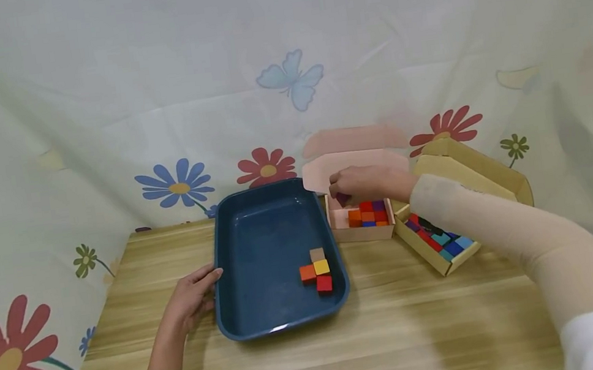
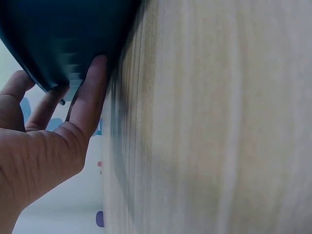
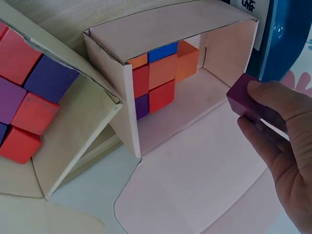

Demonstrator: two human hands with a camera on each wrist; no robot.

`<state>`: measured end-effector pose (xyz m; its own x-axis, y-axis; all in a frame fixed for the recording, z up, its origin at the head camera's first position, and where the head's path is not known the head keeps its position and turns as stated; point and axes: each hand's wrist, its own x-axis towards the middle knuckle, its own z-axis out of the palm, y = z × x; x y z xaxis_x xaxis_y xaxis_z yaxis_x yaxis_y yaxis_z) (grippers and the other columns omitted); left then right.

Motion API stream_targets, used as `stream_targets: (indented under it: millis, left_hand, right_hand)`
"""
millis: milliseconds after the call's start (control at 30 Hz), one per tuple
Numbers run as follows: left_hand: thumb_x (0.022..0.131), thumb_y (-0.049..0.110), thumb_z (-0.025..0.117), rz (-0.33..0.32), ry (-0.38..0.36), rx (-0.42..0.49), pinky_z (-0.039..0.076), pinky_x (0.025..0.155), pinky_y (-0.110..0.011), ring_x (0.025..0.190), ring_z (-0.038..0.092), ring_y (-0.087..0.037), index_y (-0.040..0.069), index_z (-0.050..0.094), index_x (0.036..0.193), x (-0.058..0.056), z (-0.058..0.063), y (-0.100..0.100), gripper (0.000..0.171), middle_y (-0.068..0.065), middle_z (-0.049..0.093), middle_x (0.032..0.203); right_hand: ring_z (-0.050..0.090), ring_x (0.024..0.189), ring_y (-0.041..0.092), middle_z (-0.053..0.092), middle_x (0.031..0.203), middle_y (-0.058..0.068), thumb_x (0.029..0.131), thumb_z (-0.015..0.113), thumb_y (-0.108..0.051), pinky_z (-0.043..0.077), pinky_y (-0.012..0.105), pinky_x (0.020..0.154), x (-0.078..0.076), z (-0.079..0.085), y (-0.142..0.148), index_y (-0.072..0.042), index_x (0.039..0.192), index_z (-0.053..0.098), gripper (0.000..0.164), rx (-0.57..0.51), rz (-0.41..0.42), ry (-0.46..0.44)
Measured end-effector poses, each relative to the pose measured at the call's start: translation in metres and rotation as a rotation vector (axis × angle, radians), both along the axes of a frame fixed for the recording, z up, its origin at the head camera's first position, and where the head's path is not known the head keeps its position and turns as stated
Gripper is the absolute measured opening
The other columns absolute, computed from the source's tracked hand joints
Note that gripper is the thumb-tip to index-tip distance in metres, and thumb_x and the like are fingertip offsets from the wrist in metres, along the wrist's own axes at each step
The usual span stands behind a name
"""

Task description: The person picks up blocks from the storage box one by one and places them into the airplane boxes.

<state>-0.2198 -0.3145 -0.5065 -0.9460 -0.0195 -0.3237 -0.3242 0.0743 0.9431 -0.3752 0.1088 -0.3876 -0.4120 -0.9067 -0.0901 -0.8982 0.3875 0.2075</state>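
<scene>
My left hand (image 1: 192, 296) grips the left rim of a deep blue tray (image 1: 281, 329), with fingers against its outer wall (image 2: 73, 44) in the left wrist view. In the tray's right part lie a brown block, a yellow block (image 1: 321, 267), an orange block (image 1: 307, 274) and a red block (image 1: 324, 284). My right hand (image 1: 363, 183) is over the pink-lined cardboard box (image 1: 363, 234), pinching a purple block (image 3: 243, 97) between thumb and fingers. Several red, orange, blue and purple blocks (image 3: 162, 70) sit together at one side of that box.
Right of the pink-lined box, a yellowish cardboard box (image 1: 421, 250) with its lid up holds several coloured blocks (image 1: 454, 248), partly behind my right sleeve. Both stand on a wood-grain table (image 1: 381, 335). A flower-printed cloth (image 1: 208, 97) hangs behind.
</scene>
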Motion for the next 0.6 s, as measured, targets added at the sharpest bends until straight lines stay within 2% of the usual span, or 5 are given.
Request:
stream_targets:
  millis: [167,333,500,533,600]
  left_hand:
    - [0.098,0.036,0.070,-0.002,0.008,0.012,0.060,0.087,-0.040,0.099,0.067,-0.015,0.006,0.043,0.154,-0.001,0.000,-0.001,0.069,-0.012,0.061,0.130]
    - [0.098,0.035,0.069,-0.004,0.001,0.018,0.060,0.087,-0.041,0.100,0.067,-0.015,0.006,0.043,0.154,-0.002,0.000,-0.001,0.069,-0.015,0.058,0.134]
    - [0.099,0.034,0.069,0.002,-0.011,0.024,0.059,0.088,-0.042,0.102,0.067,-0.017,0.006,0.042,0.155,-0.001,0.000,0.000,0.069,-0.018,0.053,0.142]
    - [0.099,0.035,0.069,0.000,-0.011,0.025,0.059,0.088,-0.042,0.102,0.067,-0.017,0.006,0.042,0.155,-0.001,0.000,0.000,0.069,-0.019,0.052,0.143]
    - [0.099,0.035,0.069,-0.005,-0.006,0.030,0.059,0.088,-0.042,0.102,0.067,-0.017,0.006,0.041,0.155,0.000,0.000,0.000,0.069,-0.019,0.052,0.143]
  right_hand:
    - [0.056,0.083,0.016,0.063,0.090,0.000,0.091,0.077,-0.012,0.051,0.025,0.075,-0.007,-0.007,-0.001,-0.012,0.100,0.076,0.009,0.002,-0.059,-0.072]
    - [0.061,0.083,0.012,0.070,0.092,-0.006,0.090,0.080,-0.021,0.055,0.026,0.081,-0.012,-0.014,-0.007,-0.015,0.108,0.078,0.019,0.019,-0.117,-0.188]
    - [0.063,0.079,0.006,0.072,0.091,-0.013,0.088,0.082,-0.031,0.056,0.027,0.084,-0.019,-0.023,-0.010,-0.023,0.108,0.079,0.021,0.045,-0.123,-0.168]
    - [0.065,0.080,0.008,0.074,0.092,-0.011,0.088,0.082,-0.028,0.056,0.028,0.085,-0.020,-0.026,-0.010,-0.022,0.108,0.080,0.021,0.013,-0.152,-0.233]
    - [0.065,0.083,0.008,0.075,0.094,-0.010,0.089,0.081,-0.027,0.056,0.029,0.087,-0.022,-0.031,-0.011,-0.022,0.107,0.080,0.019,-0.017,-0.160,-0.284]
